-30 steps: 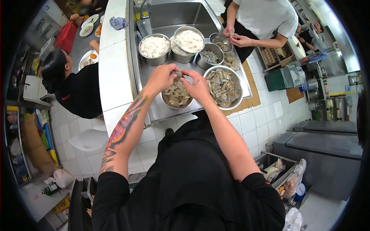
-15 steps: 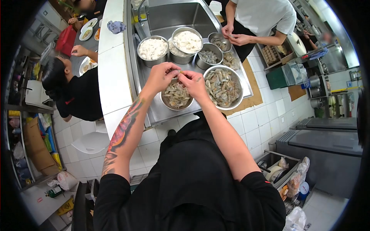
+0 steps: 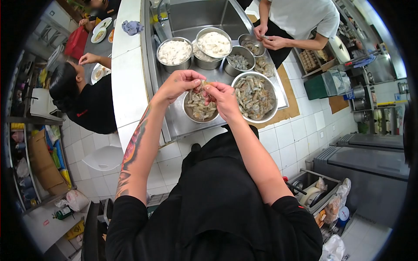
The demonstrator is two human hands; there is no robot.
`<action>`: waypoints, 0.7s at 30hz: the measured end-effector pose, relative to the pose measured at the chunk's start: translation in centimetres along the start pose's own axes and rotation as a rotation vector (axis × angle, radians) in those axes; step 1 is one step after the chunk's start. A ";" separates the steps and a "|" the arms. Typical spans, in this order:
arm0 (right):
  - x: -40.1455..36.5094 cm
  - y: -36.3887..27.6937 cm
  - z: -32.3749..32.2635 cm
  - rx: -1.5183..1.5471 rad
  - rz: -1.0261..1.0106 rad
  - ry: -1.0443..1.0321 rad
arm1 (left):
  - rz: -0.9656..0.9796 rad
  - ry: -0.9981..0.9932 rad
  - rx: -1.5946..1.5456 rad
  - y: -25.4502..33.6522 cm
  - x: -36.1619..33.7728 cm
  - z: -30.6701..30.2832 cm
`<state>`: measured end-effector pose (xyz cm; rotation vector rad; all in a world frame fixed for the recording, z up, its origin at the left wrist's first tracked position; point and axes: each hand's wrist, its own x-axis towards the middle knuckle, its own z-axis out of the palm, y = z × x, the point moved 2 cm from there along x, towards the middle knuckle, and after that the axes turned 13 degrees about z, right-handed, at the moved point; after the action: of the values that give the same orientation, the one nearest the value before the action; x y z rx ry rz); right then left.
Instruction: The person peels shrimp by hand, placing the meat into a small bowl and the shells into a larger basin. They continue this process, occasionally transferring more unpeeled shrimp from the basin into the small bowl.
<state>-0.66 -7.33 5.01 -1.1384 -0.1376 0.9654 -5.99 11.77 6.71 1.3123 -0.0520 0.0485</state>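
Note:
Above a round metal bowl (image 3: 187,114) of greyish shrimp, my left hand (image 3: 180,85) and my right hand (image 3: 224,100) meet at the fingertips. Both are closed in a pinch on a small shrimp (image 3: 203,84), partly covered by my fingers. Just right of my right hand stands a larger bowl (image 3: 275,106), heaped with unpeeled-looking shrimp (image 3: 256,93). Beyond my hands are metal pots of pale, whitish pieces (image 3: 175,52) and a pot of grey peeled-looking shrimp (image 3: 239,61).
A steel sink (image 3: 202,19) with a faucet (image 3: 162,17) lies at the back. Across the counter, a person in a white shirt (image 3: 305,17) handles something small. To the left, a person in black (image 3: 93,104) sits by a table with plates. A crumpled cloth (image 3: 132,28) rests on the white ledge.
My right hand has turned slightly and its fingers have spread a little. More of the shrimp shows between my fingertips. The whole view has shifted slightly.

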 end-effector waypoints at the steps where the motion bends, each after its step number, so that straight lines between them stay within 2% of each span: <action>1: 0.1 0.3 -0.3 0.010 0.015 -0.002 | 0.008 0.003 0.087 0.1 0.0 0.1; 3: 0.1 0.7 -1.1 -0.009 0.024 0.011 | 0.016 0.006 0.174 0.1 0.0 0.1; 5: 0.6 1.4 -1.8 -0.030 0.035 0.022 | -0.003 0.049 0.607 0.1 0.0 -0.3; 7: 2.0 2.4 -2.9 -0.507 -0.032 0.158 | 0.019 0.059 0.636 -0.3 -0.1 -0.5; 8: 2.7 3.4 -3.9 -0.506 -0.033 0.161 | 0.042 0.059 0.665 -0.6 0.0 -0.5; 10: 3.3 4.0 -4.5 -1.505 -0.638 0.277 | 0.051 0.027 0.726 -1.8 -0.1 -0.3; 11: 3.5 4.2 -4.7 -1.505 -0.639 0.279 | 0.056 0.006 0.785 -2.5 -0.2 -0.5; 13: 3.4 3.6 -3.5 -1.100 -0.317 0.365 | 0.049 0.004 0.829 -3.1 -0.2 -0.7; 14: 3.1 3.1 -2.6 -1.102 -0.314 0.361 | -0.005 0.043 0.832 -2.6 -0.3 -0.3; 16: 2.5 2.0 -1.4 -0.906 -0.270 0.265 | -0.057 0.076 0.836 -2.3 -0.2 0.1; 18: 2.5 1.8 -0.7 -0.927 -0.307 0.275 | -0.125 0.134 0.610 -2.6 0.2 0.1; 21: 2.5 1.4 -0.1 -0.985 -0.342 0.287 | -0.122 0.161 0.552 -2.7 0.2 0.1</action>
<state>0.12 -5.58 2.94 -2.0552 -0.5978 0.3857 -5.57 10.95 4.16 1.8558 0.1912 0.0676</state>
